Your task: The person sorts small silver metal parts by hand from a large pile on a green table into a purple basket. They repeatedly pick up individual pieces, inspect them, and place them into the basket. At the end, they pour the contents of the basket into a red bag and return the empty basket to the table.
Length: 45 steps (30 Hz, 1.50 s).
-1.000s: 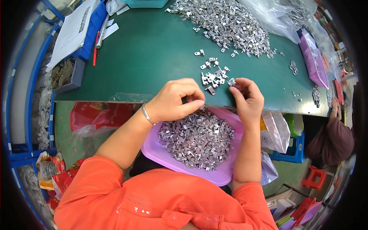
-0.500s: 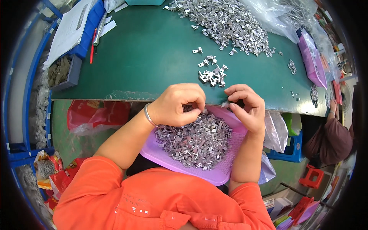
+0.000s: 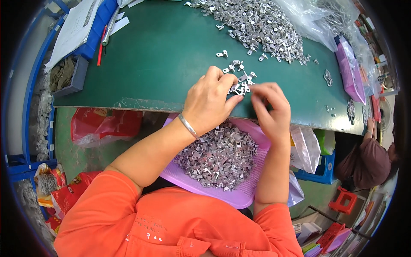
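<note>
My left hand (image 3: pixel 211 102) reaches over the table's front edge to a small heap of metal brackets (image 3: pixel 243 78). Its thumb and forefinger are apart, with brackets showing in the gap between them. At the right side of that heap is my right hand (image 3: pixel 272 109), with bent fingers blurred by motion; whether they hold a piece cannot be made out. Below both hands, on my lap, a purple plastic basket (image 3: pixel 239 199) carries a thick layer of small bent metal brackets (image 3: pixel 218 160).
A large pile of brackets (image 3: pixel 265 30) covers the back of the green table (image 3: pixel 150 64), beside clear plastic bags (image 3: pixel 306 19). A purple bin (image 3: pixel 349 70) stands at right, a grey bin (image 3: pixel 77 77) at left. A co-worker (image 3: pixel 370 162) sits at far right.
Both hands have moved from above the basket forward to the small heap on the table. The left thumb and forefinger, pinched before, are now apart.
</note>
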Available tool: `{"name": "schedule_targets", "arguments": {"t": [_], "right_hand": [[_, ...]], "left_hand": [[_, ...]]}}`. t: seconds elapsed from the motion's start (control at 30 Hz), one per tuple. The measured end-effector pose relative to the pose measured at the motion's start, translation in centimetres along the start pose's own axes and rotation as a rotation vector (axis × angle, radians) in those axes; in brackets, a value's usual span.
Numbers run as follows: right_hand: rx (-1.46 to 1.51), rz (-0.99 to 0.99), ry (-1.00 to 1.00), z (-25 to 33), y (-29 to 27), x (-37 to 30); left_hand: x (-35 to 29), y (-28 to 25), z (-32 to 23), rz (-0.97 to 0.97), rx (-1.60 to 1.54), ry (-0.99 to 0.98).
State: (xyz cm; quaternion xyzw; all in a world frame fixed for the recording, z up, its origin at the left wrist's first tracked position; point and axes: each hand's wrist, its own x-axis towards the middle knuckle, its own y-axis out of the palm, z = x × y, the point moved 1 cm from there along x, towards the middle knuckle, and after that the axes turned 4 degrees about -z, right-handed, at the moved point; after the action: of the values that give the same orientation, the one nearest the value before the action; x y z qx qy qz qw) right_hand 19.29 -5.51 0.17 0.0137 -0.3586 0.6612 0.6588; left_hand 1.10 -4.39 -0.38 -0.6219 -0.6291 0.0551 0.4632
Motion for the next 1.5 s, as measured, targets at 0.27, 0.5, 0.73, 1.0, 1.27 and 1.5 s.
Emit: {"name": "schedule_targets", "arguments": {"t": [0.27,0.5,0.73,1.0,1.27,1.5], "right_hand": [[-0.188,-0.083,-0.099,-0.8,0.9,0.0],[-0.153,-0.014,-0.083,-0.1,1.1,-0.4],[0.285,0.138,-0.046,-0.8,-1.0,-1.5],[-0.139,0.016,-0.138,-0.5,1.3,-0.9],[-0.133,-0.142,0.014,-0.2,0.4,-1.1],[-0.048,0.121,-0.096,-0.6,-0.3,-1.1]], "left_hand": [[-0.4,-0.3,0.3,-0.04,-0.102,0.01],[-0.2,0.0,0.9,-0.052,-0.238,-0.004],[-0.5,-0.2,0.5,-0.016,-0.06,0.053],[-0.5,-0.2,0.8,-0.023,-0.088,0.099],[-0.1,-0.3,0.0,-0.095,-0.064,0.075],[-0.2,-0.3,0.3,-0.011,0.02,0.105]]}}
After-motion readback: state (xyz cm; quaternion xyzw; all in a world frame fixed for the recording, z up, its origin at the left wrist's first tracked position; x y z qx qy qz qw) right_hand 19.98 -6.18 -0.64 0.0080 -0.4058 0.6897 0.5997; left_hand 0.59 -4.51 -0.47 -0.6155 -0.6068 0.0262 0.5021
